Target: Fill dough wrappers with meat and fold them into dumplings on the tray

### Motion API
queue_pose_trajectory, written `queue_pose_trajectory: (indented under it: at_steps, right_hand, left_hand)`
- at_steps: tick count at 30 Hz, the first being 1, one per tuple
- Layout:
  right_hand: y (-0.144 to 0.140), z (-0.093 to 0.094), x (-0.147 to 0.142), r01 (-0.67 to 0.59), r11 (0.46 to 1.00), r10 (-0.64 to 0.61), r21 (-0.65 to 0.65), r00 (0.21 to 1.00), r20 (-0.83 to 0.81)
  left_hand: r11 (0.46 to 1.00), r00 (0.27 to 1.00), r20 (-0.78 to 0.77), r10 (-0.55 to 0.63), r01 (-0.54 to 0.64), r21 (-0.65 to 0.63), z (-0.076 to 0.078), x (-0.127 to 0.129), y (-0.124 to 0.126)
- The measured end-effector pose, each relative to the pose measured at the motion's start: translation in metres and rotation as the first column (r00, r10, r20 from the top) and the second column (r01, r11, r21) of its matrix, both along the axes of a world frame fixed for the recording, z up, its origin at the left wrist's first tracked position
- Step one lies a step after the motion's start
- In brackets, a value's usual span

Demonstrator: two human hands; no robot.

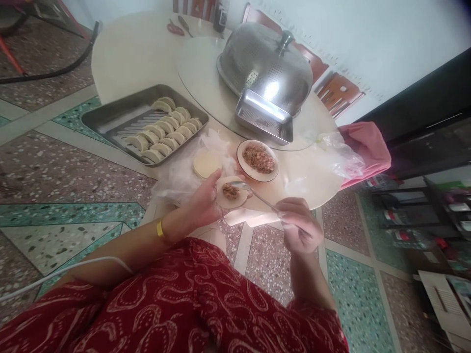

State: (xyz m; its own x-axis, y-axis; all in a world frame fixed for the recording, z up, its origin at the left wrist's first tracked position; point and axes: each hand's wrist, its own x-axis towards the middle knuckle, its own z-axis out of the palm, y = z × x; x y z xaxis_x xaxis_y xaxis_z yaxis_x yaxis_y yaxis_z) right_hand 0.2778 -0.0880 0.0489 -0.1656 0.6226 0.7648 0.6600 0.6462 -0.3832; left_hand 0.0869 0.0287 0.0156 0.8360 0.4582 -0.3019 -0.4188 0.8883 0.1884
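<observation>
A round dumpling wrapper [241, 200] rests on the fingers of my left hand [206, 202], its thumb at the near edge. Meat filling [230, 191] lies in the middle of the wrapper. My right hand [300, 223] is closed round the handle of a metal spoon [263, 198], whose bowl touches the filling. Just beyond my hands is a plate [253, 174] of minced filling. A stack of round wrappers [206, 164] lies on a thin plastic bag [176, 179] beyond my left hand.
At the left, a metal tray [106, 117] holds rows of folded dumplings [165, 128]. Behind the filling, a small metal pan [263, 117] leans by a large domed lid [265, 63] on the glass turntable [198, 63]. Scissors [175, 28] lie at the far edge; pink cloth [368, 147] hangs right.
</observation>
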Motion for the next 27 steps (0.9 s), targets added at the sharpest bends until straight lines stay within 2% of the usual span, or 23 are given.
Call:
queue_pose_trajectory:
  at_steps: [5,8,12,16,20,27]
  right_hand:
    - [0.007,0.006,-0.003,-0.093,0.990,0.100,-0.103,0.993,0.068]
    - [0.008,0.007,-0.001,-0.090,0.988,0.102,-0.126,0.991,0.091]
    - [0.007,0.008,0.003,-0.056,0.988,0.062,-0.142,0.997,0.036]
    - [0.015,0.010,0.000,-0.122,0.983,0.131,-0.140,0.990,0.058]
    - [0.022,0.010,-0.003,-0.127,0.978,0.148,-0.167,0.982,0.118]
    - [0.013,0.003,0.017,-0.055,0.984,0.033,-0.167,0.990,-0.135]
  left_hand:
    - [0.999,1.000,-0.011,-0.010,0.010,0.031,-0.004,-0.006,0.001]
    - [1.000,1.000,-0.029,-0.005,0.006,0.031,-0.005,-0.007,0.001]
    - [1.000,0.999,-0.050,-0.006,0.006,0.010,-0.006,-0.008,0.000]
    - [0.999,1.000,-0.017,-0.016,0.016,0.032,-0.007,-0.008,0.000]
    - [1.000,1.000,-0.015,-0.002,0.003,0.026,-0.008,-0.010,0.000]
    - [0.998,0.999,-0.038,-0.023,0.024,0.049,-0.010,-0.013,0.005]
